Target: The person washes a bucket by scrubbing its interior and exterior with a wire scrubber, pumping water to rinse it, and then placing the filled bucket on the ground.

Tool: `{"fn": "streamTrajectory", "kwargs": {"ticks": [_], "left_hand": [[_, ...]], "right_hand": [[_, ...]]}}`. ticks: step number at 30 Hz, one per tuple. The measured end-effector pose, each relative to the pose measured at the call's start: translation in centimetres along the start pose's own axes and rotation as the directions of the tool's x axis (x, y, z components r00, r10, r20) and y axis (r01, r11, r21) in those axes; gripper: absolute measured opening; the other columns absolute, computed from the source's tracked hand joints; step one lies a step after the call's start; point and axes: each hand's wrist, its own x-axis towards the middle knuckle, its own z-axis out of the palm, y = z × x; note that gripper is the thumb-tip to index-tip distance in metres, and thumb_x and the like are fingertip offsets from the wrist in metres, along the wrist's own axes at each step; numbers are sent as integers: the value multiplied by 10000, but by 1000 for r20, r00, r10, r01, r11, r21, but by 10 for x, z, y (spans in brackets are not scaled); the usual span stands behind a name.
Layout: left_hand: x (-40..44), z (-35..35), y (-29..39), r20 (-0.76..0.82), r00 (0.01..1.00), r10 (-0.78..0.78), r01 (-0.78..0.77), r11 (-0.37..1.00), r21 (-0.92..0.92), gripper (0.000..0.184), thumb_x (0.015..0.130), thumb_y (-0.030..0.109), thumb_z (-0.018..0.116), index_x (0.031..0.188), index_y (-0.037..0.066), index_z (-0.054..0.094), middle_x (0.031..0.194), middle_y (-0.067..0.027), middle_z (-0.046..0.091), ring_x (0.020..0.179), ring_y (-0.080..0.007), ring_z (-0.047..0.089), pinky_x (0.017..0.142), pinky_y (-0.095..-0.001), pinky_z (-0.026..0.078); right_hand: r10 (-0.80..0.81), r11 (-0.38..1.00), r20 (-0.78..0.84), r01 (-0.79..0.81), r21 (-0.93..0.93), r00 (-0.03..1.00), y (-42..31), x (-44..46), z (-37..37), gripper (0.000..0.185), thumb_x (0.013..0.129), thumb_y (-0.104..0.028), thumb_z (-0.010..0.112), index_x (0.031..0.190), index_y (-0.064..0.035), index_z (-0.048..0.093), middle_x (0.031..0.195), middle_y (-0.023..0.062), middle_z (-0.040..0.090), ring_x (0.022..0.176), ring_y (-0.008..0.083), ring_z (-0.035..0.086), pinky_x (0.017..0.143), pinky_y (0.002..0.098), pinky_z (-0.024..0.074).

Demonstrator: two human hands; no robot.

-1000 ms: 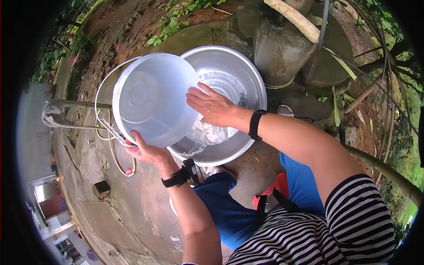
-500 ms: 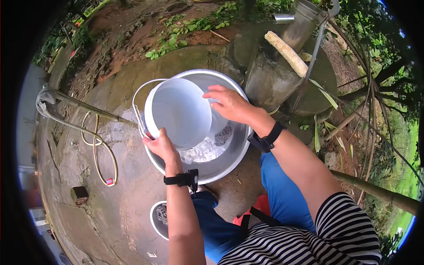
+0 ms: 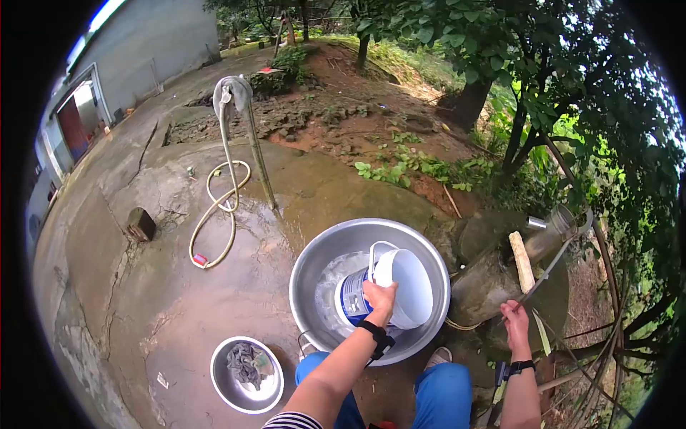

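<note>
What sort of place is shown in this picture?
Probably the outdoor yard of a rural house: cracked, paved ground, a building at the upper left, and leafy trees near bare reddish soil.

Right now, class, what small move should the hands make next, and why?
Probably work the metal lever once: the right hand is curled at its near end, while the left hand holds the tilted bucket inside the basin.

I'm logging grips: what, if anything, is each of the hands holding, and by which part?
The left hand holds the white bucket by its rim; the right hand appears to grip the metal lever near its lower end.
</note>
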Motion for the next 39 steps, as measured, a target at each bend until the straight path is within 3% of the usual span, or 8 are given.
{"fn": "streamTrajectory", "kwargs": {"ticks": [2,6,8,12,15,18,24,39], "left_hand": [[-16,-4,9,-19,999,-50,49,998,-46,706,642,234,899,1155,-49,506,1145,-254,605,1166,-426,541,1000,-489,460],[-22,-7,15,36,991,-132,135,985,-110,699,646,211,902,1160,-51,506,1152,-253,605,1165,-429,547,1004,-486,459],[-18,0,9,22,991,-129,131,985,-108,711,643,205,913,1162,-60,505,1160,-253,605,1157,-428,559,1009,-481,453],[-13,19,-10,19,996,-82,84,991,-104,727,640,217,921,1164,-68,505,1163,-254,604,1149,-424,567,1011,-476,445],[-21,18,-15,43,997,-64,68,993,-94,724,643,224,923,1157,-70,508,1154,-252,604,1148,-417,567,1006,-477,441],[-18,27,-25,-1,999,-35,35,997,-67,706,650,214,919,1150,-72,511,1138,-250,608,1120,-415,581,997,-471,446],[-10,46,-44,204,978,43,12,966,-259,657,684,170,897,1144,-91,508,1112,-244,626,1043,-340,636,914,-418,499],[2,136,48,294,955,-41,-24,977,213,600,714,108,859,1167,-88,519,1103,-208,633,1027,-320,638,862,-441,527]], "right_hand": [[50,981,171,-81,177,984,-8,-11,3,222,992,-226,606,1018,-10,559,806,48,561,755,191,587,783,340,521],[74,992,-36,-77,-102,997,-34,-60,-26,418,1056,-397,453,819,-57,503,548,-32,345,411,90,350,378,292,351],[98,982,2,-96,-160,995,-77,-100,-49,419,1053,-399,460,806,-62,492,525,-38,327,376,82,303,346,288,287],[336,917,83,-305,-257,938,-199,-147,-97,400,1061,-382,432,849,-57,529,535,-23,400,357,76,306,320,277,250],[228,879,35,-190,-438,973,-251,-158,-105,333,1064,-378,431,956,-81,537,566,50,538,336,78,306,315,242,191],[181,896,-46,-184,-405,982,-200,-151,-102,278,1077,-326,410,955,-90,491,586,5,510,407,58,395,351,223,298],[112,960,-129,-140,-243,985,-161,-151,-105,199,1074,-303,448,953,-145,452,696,-72,369,544,25,321,426,209,248],[-61,998,-126,59,-18,990,-65,-121,-69,143,1085,-235,431,1072,-93,422,741,-35,373,608,41,356,525,208,330]]}}
